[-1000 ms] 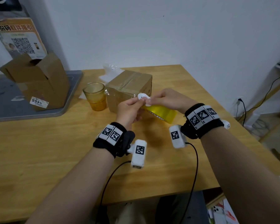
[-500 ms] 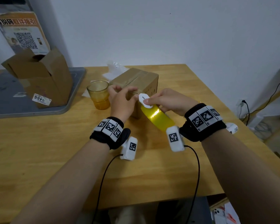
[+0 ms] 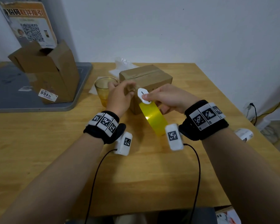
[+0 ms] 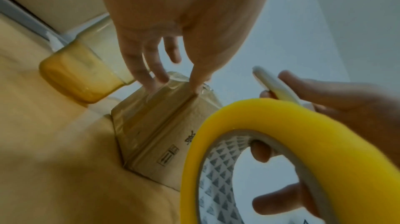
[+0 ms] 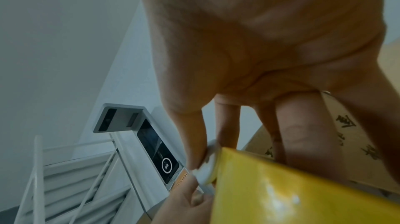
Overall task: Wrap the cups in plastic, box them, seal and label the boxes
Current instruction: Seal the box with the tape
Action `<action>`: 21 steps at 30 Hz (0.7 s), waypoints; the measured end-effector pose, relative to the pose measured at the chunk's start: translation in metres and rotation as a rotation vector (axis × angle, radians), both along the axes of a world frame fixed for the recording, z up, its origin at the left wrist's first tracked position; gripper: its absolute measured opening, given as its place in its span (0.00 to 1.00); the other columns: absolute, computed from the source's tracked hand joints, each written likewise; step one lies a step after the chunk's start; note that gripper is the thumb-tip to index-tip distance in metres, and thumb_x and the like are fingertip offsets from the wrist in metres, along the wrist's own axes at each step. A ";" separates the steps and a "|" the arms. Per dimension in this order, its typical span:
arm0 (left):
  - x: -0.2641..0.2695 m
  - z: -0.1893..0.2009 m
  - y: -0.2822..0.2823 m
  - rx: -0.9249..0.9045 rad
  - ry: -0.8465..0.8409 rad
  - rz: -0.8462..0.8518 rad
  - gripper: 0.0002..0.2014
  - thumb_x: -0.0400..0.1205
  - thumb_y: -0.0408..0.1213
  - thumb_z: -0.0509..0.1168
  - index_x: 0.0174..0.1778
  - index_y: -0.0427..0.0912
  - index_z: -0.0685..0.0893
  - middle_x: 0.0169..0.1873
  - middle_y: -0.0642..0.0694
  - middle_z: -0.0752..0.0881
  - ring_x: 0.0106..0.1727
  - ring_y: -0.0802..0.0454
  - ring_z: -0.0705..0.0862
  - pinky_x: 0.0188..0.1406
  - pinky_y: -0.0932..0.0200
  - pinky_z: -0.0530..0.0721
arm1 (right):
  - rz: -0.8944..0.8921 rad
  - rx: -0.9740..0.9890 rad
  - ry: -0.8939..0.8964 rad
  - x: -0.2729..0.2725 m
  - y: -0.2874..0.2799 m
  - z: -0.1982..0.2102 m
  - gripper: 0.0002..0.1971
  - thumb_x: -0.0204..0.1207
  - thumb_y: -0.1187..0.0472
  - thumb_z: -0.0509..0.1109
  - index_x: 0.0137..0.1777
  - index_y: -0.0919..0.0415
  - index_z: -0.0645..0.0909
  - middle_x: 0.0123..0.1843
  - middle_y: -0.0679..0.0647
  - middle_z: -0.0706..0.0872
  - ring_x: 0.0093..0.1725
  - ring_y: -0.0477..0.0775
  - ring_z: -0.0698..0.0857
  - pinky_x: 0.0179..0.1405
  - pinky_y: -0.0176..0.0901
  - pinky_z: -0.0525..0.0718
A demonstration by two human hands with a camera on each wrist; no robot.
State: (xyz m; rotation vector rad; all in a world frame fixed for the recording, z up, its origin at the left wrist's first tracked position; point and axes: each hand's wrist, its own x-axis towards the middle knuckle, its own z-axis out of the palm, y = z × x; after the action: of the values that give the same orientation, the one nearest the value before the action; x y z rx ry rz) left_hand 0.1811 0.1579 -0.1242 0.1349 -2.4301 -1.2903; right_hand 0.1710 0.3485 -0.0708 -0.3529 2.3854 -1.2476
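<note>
Since the earlier frame, the left hand (image 3: 118,97) is moved onto the box (image 3: 152,78) at 12 o'clock, fingers extended, pressing tape down. Tape roll (image 3: 153,118) and cutter (image 3: 144,96) are gripped by the right hand (image 3: 166,101). Sealing appears nearly done.

Your left hand (image 3: 120,96) was motion-blurred in the head view, and it hid the near left corner of the taped box (image 3: 145,76) and part of the amber cup (image 3: 103,92). Your right hand (image 3: 166,99) covered the top of the yellow tape roll (image 3: 153,118); the left wrist picture's edge cut the roll off. The print on the open box's sticker (image 3: 46,94) was too small to read surely.
</note>
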 end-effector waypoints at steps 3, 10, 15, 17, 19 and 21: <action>0.015 -0.002 0.000 0.190 -0.154 0.093 0.12 0.86 0.42 0.69 0.62 0.46 0.75 0.56 0.47 0.80 0.52 0.48 0.81 0.47 0.56 0.78 | 0.012 0.012 -0.002 -0.001 0.002 -0.001 0.19 0.76 0.37 0.77 0.52 0.51 0.94 0.49 0.63 0.93 0.36 0.60 0.85 0.44 0.54 0.81; 0.042 -0.005 0.034 0.962 -0.546 -0.207 0.18 0.91 0.47 0.60 0.72 0.41 0.82 0.51 0.39 0.90 0.42 0.45 0.91 0.44 0.53 0.86 | 0.004 0.021 0.005 0.004 0.007 0.002 0.15 0.82 0.39 0.72 0.52 0.49 0.91 0.41 0.49 0.93 0.36 0.56 0.91 0.54 0.58 0.88; 0.044 -0.007 0.049 1.076 -0.490 -0.213 0.18 0.90 0.47 0.64 0.74 0.44 0.80 0.54 0.39 0.90 0.46 0.45 0.94 0.43 0.53 0.92 | -0.050 0.084 0.024 0.004 0.021 0.014 0.13 0.83 0.38 0.69 0.56 0.44 0.88 0.55 0.48 0.92 0.51 0.57 0.92 0.60 0.62 0.87; 0.045 -0.007 0.053 1.136 -0.451 -0.196 0.18 0.90 0.44 0.65 0.74 0.44 0.79 0.54 0.37 0.90 0.45 0.44 0.94 0.42 0.52 0.93 | -0.133 0.126 0.183 0.000 0.022 0.021 0.12 0.84 0.42 0.69 0.55 0.48 0.86 0.55 0.47 0.90 0.48 0.52 0.91 0.51 0.54 0.87; 0.043 -0.008 0.057 1.135 -0.418 -0.183 0.17 0.89 0.44 0.64 0.73 0.44 0.80 0.54 0.36 0.89 0.42 0.45 0.93 0.40 0.52 0.92 | -0.135 0.075 0.303 -0.004 0.020 0.028 0.07 0.85 0.52 0.68 0.50 0.53 0.86 0.51 0.53 0.93 0.37 0.51 0.90 0.35 0.44 0.88; 0.043 -0.009 0.059 1.127 -0.396 -0.181 0.16 0.89 0.45 0.64 0.72 0.45 0.81 0.55 0.36 0.88 0.40 0.45 0.92 0.40 0.53 0.92 | -0.056 0.067 0.356 -0.009 0.015 0.033 0.08 0.86 0.62 0.66 0.55 0.58 0.87 0.48 0.52 0.94 0.27 0.47 0.88 0.26 0.39 0.85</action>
State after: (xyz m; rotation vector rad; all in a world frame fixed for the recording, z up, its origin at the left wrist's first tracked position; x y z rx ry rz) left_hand 0.2240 0.2169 -0.1334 0.5031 -1.6705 -2.7739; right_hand 0.1620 0.3632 -0.0377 -0.5281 2.7454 -1.2082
